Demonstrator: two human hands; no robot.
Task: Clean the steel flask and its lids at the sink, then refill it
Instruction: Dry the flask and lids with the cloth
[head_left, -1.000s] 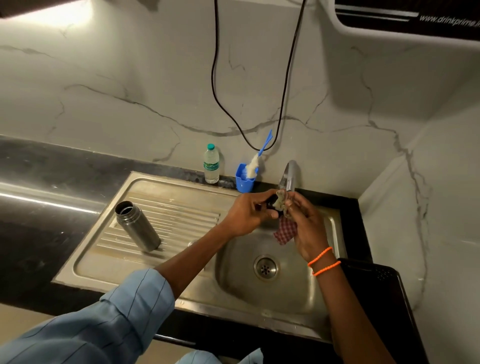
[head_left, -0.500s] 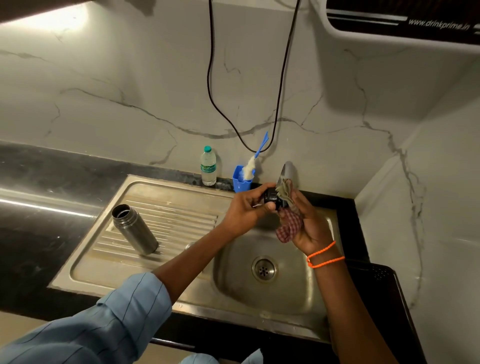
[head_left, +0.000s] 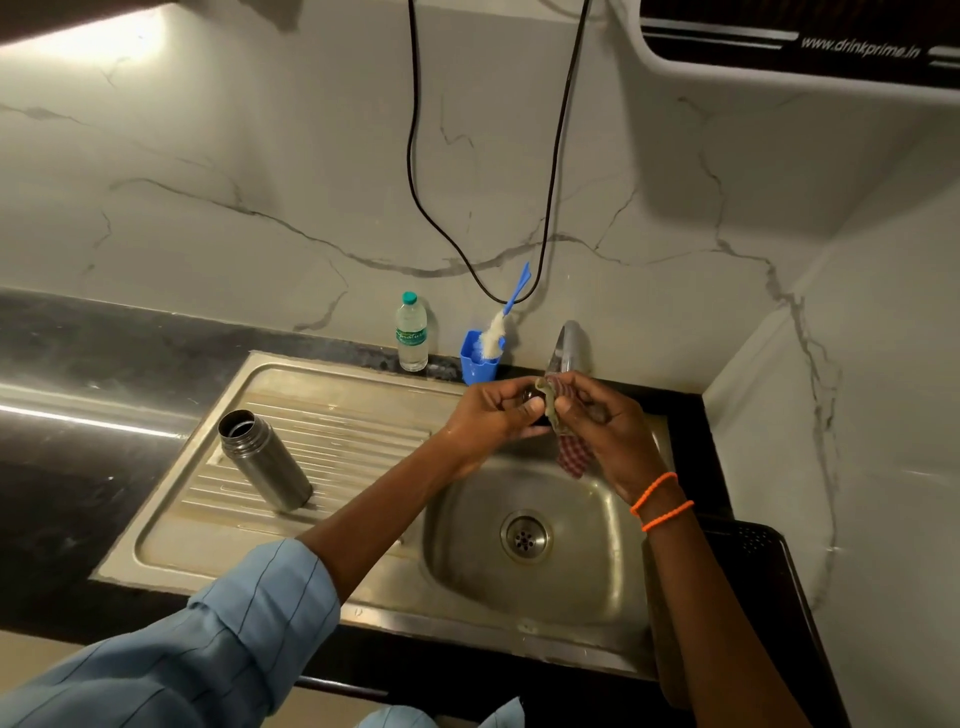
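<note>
The steel flask (head_left: 264, 460) stands open, without a lid, on the ribbed drainboard (head_left: 332, 431) left of the sink bowl. Above the bowl, just under the tap (head_left: 567, 347), my left hand (head_left: 493, 415) grips a small dark lid (head_left: 532, 399), mostly hidden by its fingers. My right hand (head_left: 605, 426) holds a checked red cloth (head_left: 574, 454) against that lid; the cloth's end hangs down below the hand. No water stream shows from the tap.
The sink bowl (head_left: 597, 551) has its drain (head_left: 525, 536) in the middle. A plastic water bottle (head_left: 412, 332) and a blue cup with a bottle brush (head_left: 480, 358) stand by the wall. A black cable (head_left: 415, 171) hangs above. A black tray (head_left: 763, 551) sits on the right.
Both hands stay together at the tap; the right hand has shifted the cloth round the lid, and the left fingers have turned slightly. The flask has not moved.
</note>
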